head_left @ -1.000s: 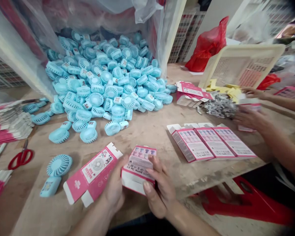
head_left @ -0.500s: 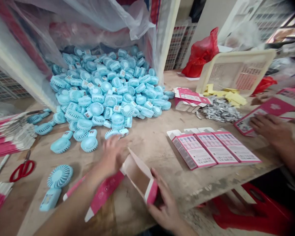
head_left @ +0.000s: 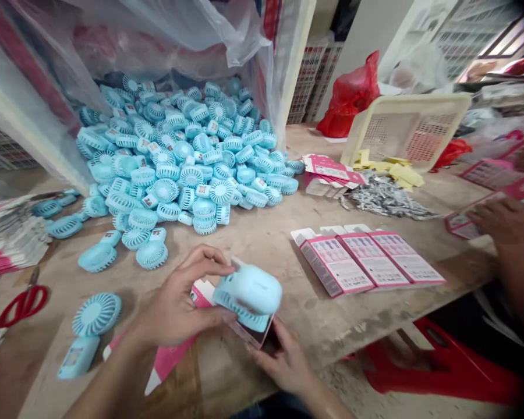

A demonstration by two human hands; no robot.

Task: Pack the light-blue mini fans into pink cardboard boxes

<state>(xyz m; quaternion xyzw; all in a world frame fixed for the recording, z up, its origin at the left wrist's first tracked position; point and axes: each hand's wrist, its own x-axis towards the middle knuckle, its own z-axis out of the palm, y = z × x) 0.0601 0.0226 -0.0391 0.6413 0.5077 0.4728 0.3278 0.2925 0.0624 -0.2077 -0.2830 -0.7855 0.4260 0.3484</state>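
Observation:
My left hand (head_left: 192, 297) grips a light blue mini fan (head_left: 255, 291) between thumb and fingers, over the open end of a pink and white box (head_left: 248, 334). Fingers of my right hand (head_left: 279, 355) are wrapped round the lower end of that box. The fan hides much of the opening. Beneath my left forearm lies a flat pink carton (head_left: 170, 361). A single blue fan (head_left: 87, 331) rests on the table to the left, and a large heap of blue fans (head_left: 179, 157) spills from a plastic-lined container.
Three pink and white boxes (head_left: 353, 262) lie side by side at right. Behind them are white-grey strips (head_left: 384, 195), yellow pieces (head_left: 404, 171) and a cream basket (head_left: 419, 125). Red scissors (head_left: 24, 302) lie left. Another person's hand (head_left: 502, 218) touches a box at far right.
My left hand has taken a blue fan from the heap's front edge and brought it over the box. The other person's hand and box have shifted right in view.

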